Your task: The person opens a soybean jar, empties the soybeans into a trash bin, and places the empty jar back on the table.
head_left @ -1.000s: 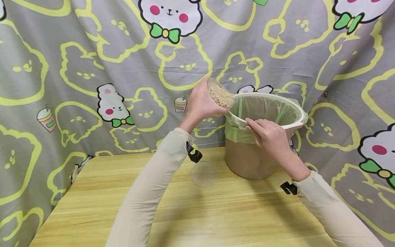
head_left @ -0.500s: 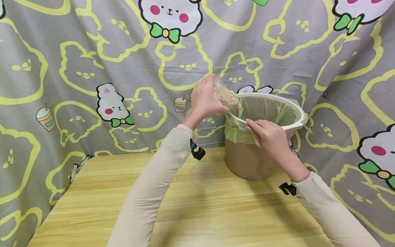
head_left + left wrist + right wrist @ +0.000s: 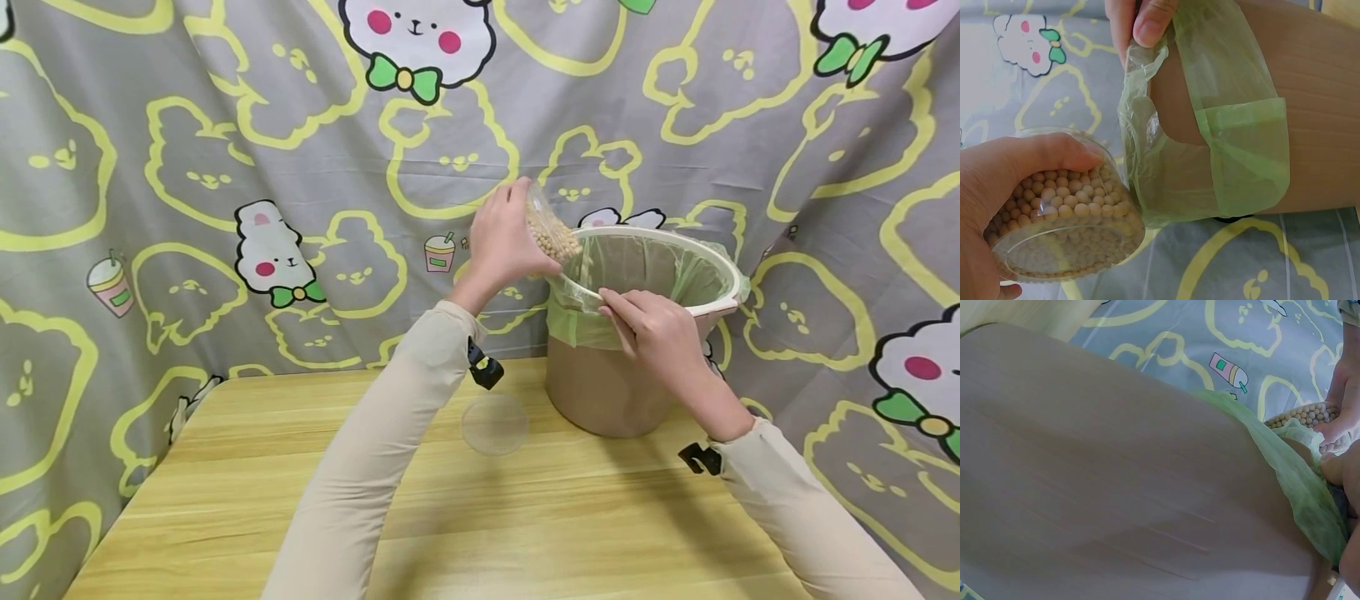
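Observation:
My left hand (image 3: 504, 237) grips a clear plastic jar (image 3: 1054, 250), tilted with its mouth toward the bin. Round pale beans, which look like soybeans (image 3: 553, 237), fill much of it, and some appear to spill over the left rim into the bin. The brown bin (image 3: 607, 387) stands upright, lined with a thin green bag (image 3: 1250, 156) folded over its edge. On the bin's near white rim (image 3: 720, 304), my right hand (image 3: 656, 329) pinches the rim and bag between thumb and fingers. In the right wrist view the jar is partly hidden behind the bag.
A clear round lid (image 3: 495, 425) lies flat on the wooden table (image 3: 300, 450), left of the bin. Behind the table hangs a grey patterned curtain (image 3: 330, 167), close to the bin's back.
My left hand has moved right and slightly up, bringing the jar over the bin's left rim and tipping it further. Beans now appear to fall inside. The right hand stays put.

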`<state>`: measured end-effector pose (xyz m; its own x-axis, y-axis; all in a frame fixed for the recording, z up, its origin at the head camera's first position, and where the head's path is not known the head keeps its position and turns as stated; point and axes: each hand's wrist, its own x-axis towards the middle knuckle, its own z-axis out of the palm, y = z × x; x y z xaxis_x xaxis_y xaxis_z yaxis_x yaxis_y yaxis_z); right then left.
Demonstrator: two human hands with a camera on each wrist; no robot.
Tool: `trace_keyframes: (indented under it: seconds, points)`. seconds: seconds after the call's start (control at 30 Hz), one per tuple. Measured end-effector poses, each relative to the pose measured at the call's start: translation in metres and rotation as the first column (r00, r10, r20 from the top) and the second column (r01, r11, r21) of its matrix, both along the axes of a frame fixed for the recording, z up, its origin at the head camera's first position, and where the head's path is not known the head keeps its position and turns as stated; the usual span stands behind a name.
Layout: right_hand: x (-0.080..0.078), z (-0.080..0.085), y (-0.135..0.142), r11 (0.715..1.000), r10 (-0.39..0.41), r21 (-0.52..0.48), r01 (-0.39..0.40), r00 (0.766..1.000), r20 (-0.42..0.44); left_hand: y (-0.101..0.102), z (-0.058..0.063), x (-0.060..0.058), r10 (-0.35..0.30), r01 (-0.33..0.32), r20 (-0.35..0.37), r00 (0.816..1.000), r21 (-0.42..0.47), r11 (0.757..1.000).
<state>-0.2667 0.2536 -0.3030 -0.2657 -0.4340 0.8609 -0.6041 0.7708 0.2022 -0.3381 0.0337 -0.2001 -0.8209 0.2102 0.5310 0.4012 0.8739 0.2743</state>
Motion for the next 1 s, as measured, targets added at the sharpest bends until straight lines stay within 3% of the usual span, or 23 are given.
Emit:
trace_keyframes:
  seconds: [0.3, 0.63, 1.0]
  points:
    - [0.0003, 0.0008, -0.0005, 1.000, 0.003, 0.004, -0.003, 1.000, 0.000, 0.0037, -0.0001, 0.0011, -0.037, 0.038, -0.016, 0.999, 0.048, 0.998]
    - [0.0007, 0.0006, -0.0005, 1.000, 0.004, 0.002, -0.004, 1.000, -0.002, 0.0057, -0.0009, 0.0025, -0.037, 0.033, -0.074, 0.997, -0.049, 0.998]
    - [-0.0003, 0.0000, -0.0007, 1.000, 0.006, 0.004, -0.006, 1.000, -0.007, 0.0071, -0.0045, -0.0005, 0.001, -0.021, -0.153, 0.988, -0.129, 0.991]
